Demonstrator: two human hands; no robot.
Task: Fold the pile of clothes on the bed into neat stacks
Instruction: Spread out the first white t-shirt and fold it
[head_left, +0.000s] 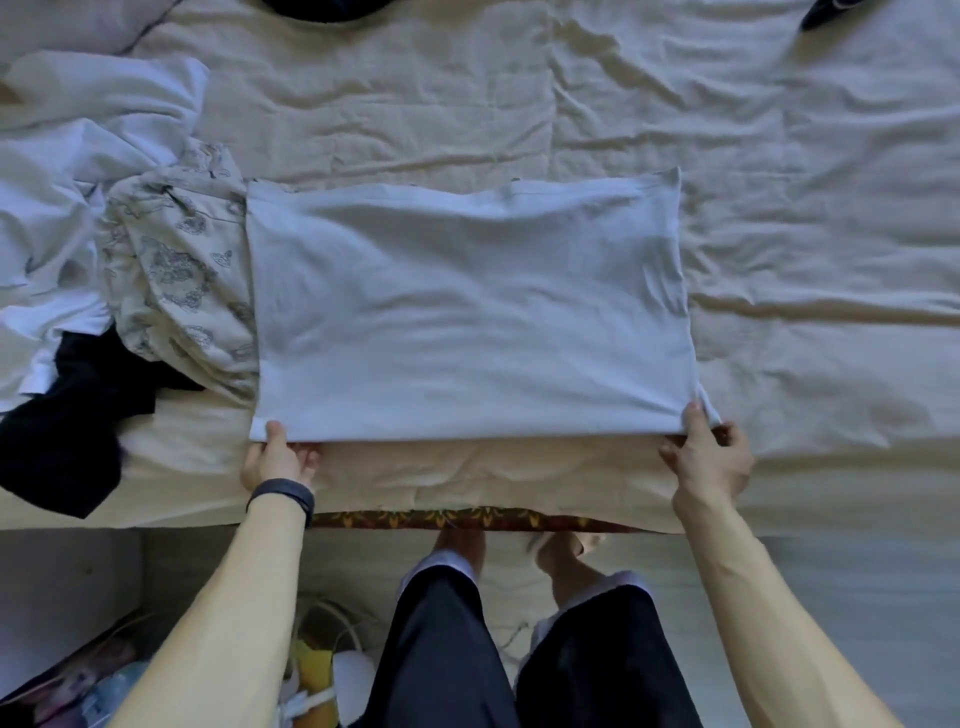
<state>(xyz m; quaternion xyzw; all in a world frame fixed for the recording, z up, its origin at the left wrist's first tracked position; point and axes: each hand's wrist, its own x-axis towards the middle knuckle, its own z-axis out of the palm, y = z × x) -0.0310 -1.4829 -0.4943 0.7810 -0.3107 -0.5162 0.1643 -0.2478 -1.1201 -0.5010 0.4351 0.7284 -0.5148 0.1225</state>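
Two hands hold the near edge of a pale, soft-knit white garment (467, 312) that lies folded into a broad rectangle on the bed, its far edge showing a stitched hem and its surface faintly rippled. The left hand (280, 460) pinches the near left corner, thumb on top and fingers curled beneath the cloth; a dark wristband (283, 493) circles that wrist. The right hand (709, 457) pinches the near right corner in the same way, thumb lying along the edge and the other fingers bent under a small flap of fabric. The garment rests on a cream bed sheet (779, 208), heavily creased, which hangs over the near side of the bed. Below it shows a strip of red mattress edging (467, 519) with a yellow leaf pattern. Touching the folded garment's left side is a crumpled cream patterned garment (176, 280) printed with grey outline motifs. Farther left lies a heap of white clothes (78, 171), loose and rumpled, and just beside it a black garment (67, 426) drapes over the bed's edge. At the bottom of the head view the person's dark trousers (441, 649) and bare feet (462, 543) stand close to the bed, with blurred coloured clutter (322, 670) on the floor at the left.
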